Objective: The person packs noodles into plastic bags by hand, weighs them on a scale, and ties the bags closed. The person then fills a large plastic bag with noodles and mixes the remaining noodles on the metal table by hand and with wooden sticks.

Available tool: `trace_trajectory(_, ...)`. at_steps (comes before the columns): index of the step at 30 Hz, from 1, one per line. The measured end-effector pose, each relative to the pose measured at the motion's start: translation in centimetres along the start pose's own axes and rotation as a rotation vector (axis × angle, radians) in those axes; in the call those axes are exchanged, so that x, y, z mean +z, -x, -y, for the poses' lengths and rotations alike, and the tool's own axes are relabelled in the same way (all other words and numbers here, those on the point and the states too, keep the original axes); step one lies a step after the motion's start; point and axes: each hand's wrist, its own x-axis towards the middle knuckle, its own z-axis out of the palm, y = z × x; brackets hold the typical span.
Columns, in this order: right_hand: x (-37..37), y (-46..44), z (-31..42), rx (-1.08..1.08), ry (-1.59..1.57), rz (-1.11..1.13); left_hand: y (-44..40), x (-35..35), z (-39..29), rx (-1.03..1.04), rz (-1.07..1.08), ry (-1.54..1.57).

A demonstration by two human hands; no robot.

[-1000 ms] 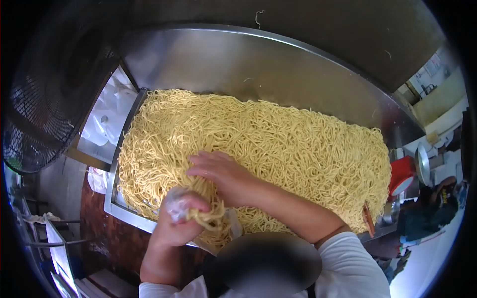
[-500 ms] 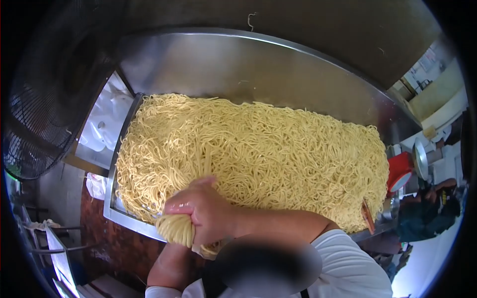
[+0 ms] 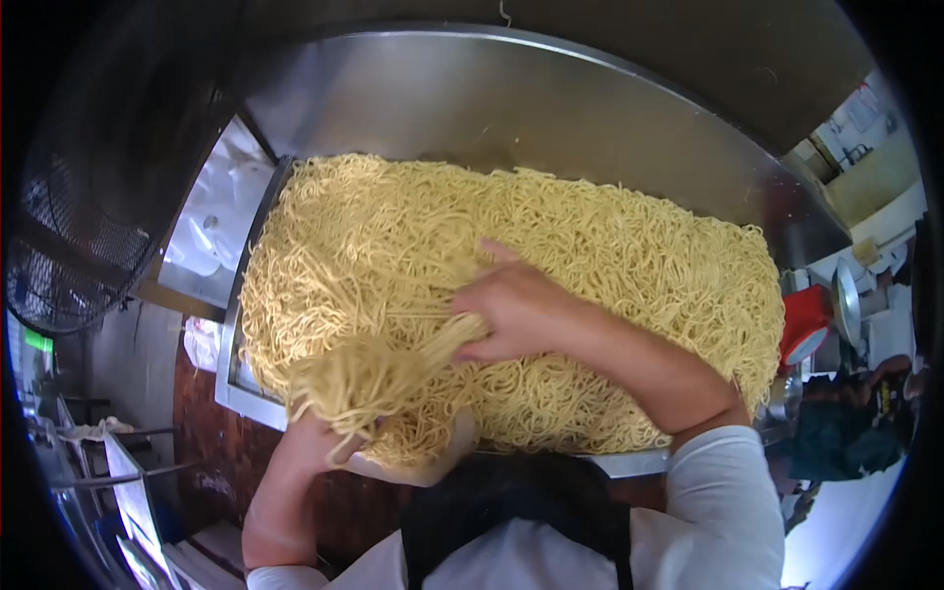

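A thick layer of yellow noodles (image 3: 610, 285) fills a metal tray (image 3: 258, 405). At the tray's front left edge, my left hand (image 3: 320, 440) is under a loose bundle of noodles (image 3: 359, 379), which hides most of its fingers. My right hand (image 3: 506, 310) is over the middle of the noodles, its fingers closed round strands that stretch left to the bundle; its thumb side points up. Below the bundle, near my body, a pale bag or bowl (image 3: 433, 469) holds more noodles.
A fan (image 3: 79, 236) stands at the left, beside plastic bags (image 3: 211, 211). A metal panel (image 3: 551, 108) rises behind the tray. At the right are a red scale (image 3: 804, 324), a metal pan (image 3: 846, 300) and a person in dark clothing (image 3: 851, 433).
My right hand has moved right and away from my left hand, drawing strands between them. The noodle bundle, compact before, now spreads loosely over my left hand.
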Motion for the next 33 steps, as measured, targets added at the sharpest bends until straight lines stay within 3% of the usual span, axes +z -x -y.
trace_trajectory(3, -2.9, 3.2, -1.6, 0.011, 0.232, -0.054, -1.0, 0.7, -1.7, -0.166, 0.121, 0.268)
trace_trajectory(5, -5.0, 5.3, -2.9, 0.125, 0.333, -0.135, -0.1, 1.3, -0.9, -0.113, 0.054, 0.28)
trace_trajectory(7, -7.5, 7.7, -4.1, 0.319, 0.325, -0.233, 0.9, 0.4, -0.4, -0.226, 0.212, -0.101)
trace_trajectory(8, -8.3, 9.7, -5.8, 0.378, 0.399, -0.252, 1.5, 0.2, 0.5, -0.307, 0.268, -0.291)
trace_trajectory(9, -8.7, 11.0, -7.1, 0.436, 0.473, -0.276, 1.8, -0.1, 0.7, -0.32, 0.261, -0.291)
trace_trajectory(10, -8.4, 11.3, -7.3, 0.428, 0.466, -0.276, 1.8, -0.4, 0.7, -0.457, 0.393, -0.497)
trace_trajectory(12, -7.6, 12.3, -7.0, 0.576, 0.196, -0.192, 1.3, -0.5, 0.5, -0.622, 0.552, -0.759)
trace_trajectory(15, -4.7, 10.2, -5.4, 0.448, 0.123, -0.101, 1.0, -0.8, 0.0, -0.556, 0.401, -0.707)
trace_trajectory(17, -3.7, 7.2, -2.8, 0.49, 0.008, 0.017, 0.5, -1.9, -2.2, -0.519, 0.336, -0.67)
trace_trajectory(19, -2.2, 4.9, -0.5, 0.341, -0.116, -0.065, 0.9, -2.8, -3.2, -0.486, 0.269, -0.624)
trace_trajectory(21, 0.5, 3.0, 1.7, 0.184, -0.198, -0.149, 2.4, -4.1, -2.7, -0.214, 0.02, -0.373)
trace_trajectory(22, 2.5, 2.3, 2.6, 0.133, -0.169, -0.142, 2.9, -4.5, -2.7, -0.286, -0.016, -0.052)
trace_trajectory(23, 4.8, 1.9, 3.3, 0.08, -0.141, -0.134, 3.3, -5.2, -2.9, -0.291, -0.023, -0.049)
trace_trajectory(24, 7.4, 1.8, 3.7, 0.073, -0.139, -0.127, 3.6, -5.9, -3.3, -0.388, 0.02, 0.267)
trace_trajectory(25, 9.9, 1.8, 3.9, 0.114, -0.059, 0.002, 4.0, -6.4, -3.6, -0.476, 0.062, 0.586)
trace_trajectory(26, 11.2, 1.6, 4.0, 0.154, 0.024, 0.132, 3.9, -5.5, -4.5, -0.452, -0.076, 0.812)
trace_trajectory(27, 10.9, 0.8, 4.3, 0.148, 0.031, 0.139, 4.3, -5.4, -4.5, -0.45, -0.085, 0.82)
trace_trajectory(29, 9.6, -1.1, 4.0, 0.231, 0.089, 0.531, 4.9, -5.3, -4.3, -0.209, 0.057, 1.131)
trace_trajectory(30, 8.7, -2.0, 4.0, 0.213, 0.11, 0.532, 4.9, -5.3, -4.7, -0.128, 0.083, 1.117)
trace_trajectory(32, 5.2, -3.5, 7.3, 0.046, -0.002, 0.324, 3.6, -4.9, -7.0, -0.073, 0.057, 1.123)
trace_trajectory(33, 5.4, -4.2, 9.4, -0.016, -0.242, 0.221, 2.8, -4.4, -8.3, -0.008, 0.041, 1.121)
